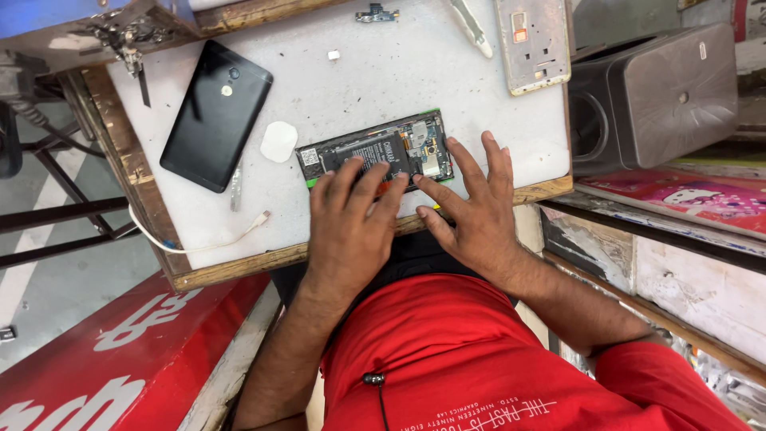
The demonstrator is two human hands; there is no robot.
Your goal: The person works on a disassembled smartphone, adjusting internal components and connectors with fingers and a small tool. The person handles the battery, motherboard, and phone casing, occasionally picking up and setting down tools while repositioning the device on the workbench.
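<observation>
An opened phone lies face down on the white worktop, its battery and circuit board exposed. My left hand rests flat on its near edge, fingers spread over the battery. My right hand lies beside it, fingertips touching the phone's right end near the circuit board. Neither hand holds anything.
A black phone back cover lies at the left, a small white pad beside it. A white cable runs along the near left. A silver phone frame and a small part sit at the far edge. A grey box stands right.
</observation>
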